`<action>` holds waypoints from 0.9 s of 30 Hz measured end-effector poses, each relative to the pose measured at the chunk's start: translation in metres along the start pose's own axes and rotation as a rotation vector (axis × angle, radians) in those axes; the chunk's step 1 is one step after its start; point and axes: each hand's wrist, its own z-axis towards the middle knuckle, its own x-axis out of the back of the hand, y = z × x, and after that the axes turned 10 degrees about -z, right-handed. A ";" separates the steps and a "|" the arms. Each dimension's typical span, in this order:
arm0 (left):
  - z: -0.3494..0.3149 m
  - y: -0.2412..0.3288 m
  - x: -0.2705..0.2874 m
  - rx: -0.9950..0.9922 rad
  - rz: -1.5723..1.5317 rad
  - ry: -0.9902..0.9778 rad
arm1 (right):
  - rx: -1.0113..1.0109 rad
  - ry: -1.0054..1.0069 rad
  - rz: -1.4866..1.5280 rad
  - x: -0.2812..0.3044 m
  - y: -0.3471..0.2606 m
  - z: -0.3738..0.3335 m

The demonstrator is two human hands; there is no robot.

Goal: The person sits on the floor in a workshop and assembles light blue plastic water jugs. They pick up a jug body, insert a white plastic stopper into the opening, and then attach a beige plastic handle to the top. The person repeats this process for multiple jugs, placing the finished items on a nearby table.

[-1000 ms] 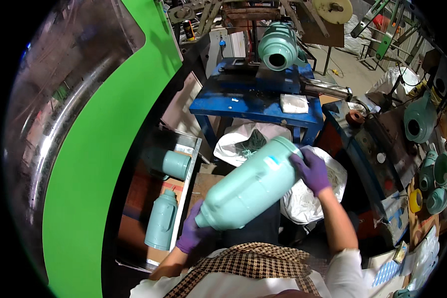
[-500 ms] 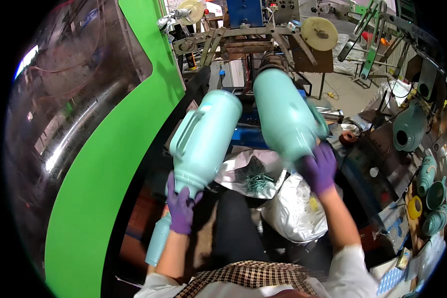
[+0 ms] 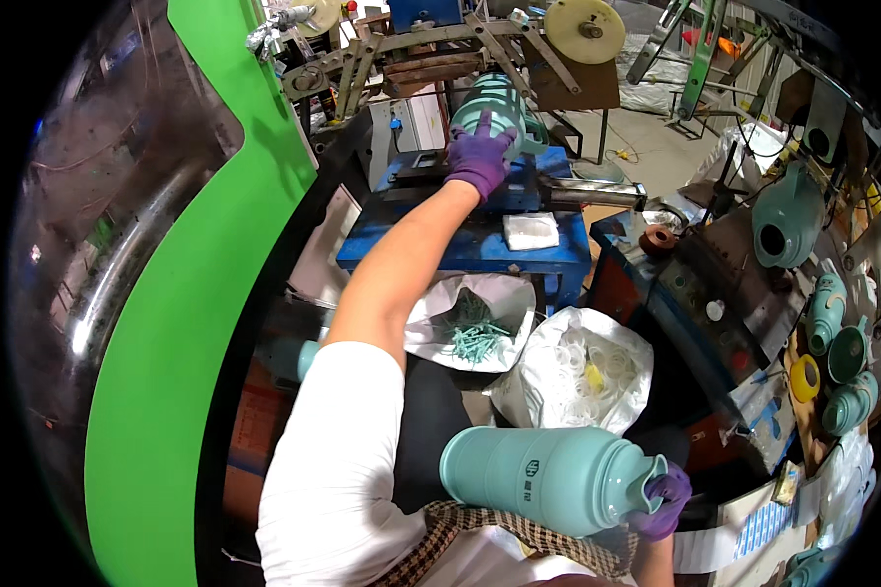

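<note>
My left arm stretches forward to the machine, and my left hand (image 3: 481, 157), in a purple glove, grips the near end of a teal thermos jug shell (image 3: 504, 95). That jug points away from me, its handle on the right side. Close to my lap, a second teal thermos jug (image 3: 529, 474) lies sideways with dark printing on its body. Its spouted neck points right, and my right hand (image 3: 664, 501), also gloved in purple, is closed around the spout. Some of the right fingers are hidden behind the neck.
A blue machine table (image 3: 460, 245) stands ahead, carrying a white pad (image 3: 532, 232). Two white sacks sit before it: one with green strips (image 3: 477, 338), one with clear rings (image 3: 578, 370). A green panel (image 3: 196, 303) curves along the left. More teal jug parts (image 3: 786, 215) are on the right.
The left jug has gone forward into the machine with my left hand. My right hand has brought its jug back to my lap and turned it sideways. The view has shifted slightly.
</note>
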 end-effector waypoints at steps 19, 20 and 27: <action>-0.414 -0.181 -0.168 0.116 -0.872 -0.641 | -0.297 0.394 -0.183 0.000 0.061 -0.003; -0.432 -0.191 -0.201 0.400 -0.861 -0.817 | -0.309 0.401 -0.229 0.003 0.062 -0.003; -0.483 -0.225 -0.359 0.713 -0.193 -0.770 | -0.385 0.393 -0.397 0.018 0.071 0.005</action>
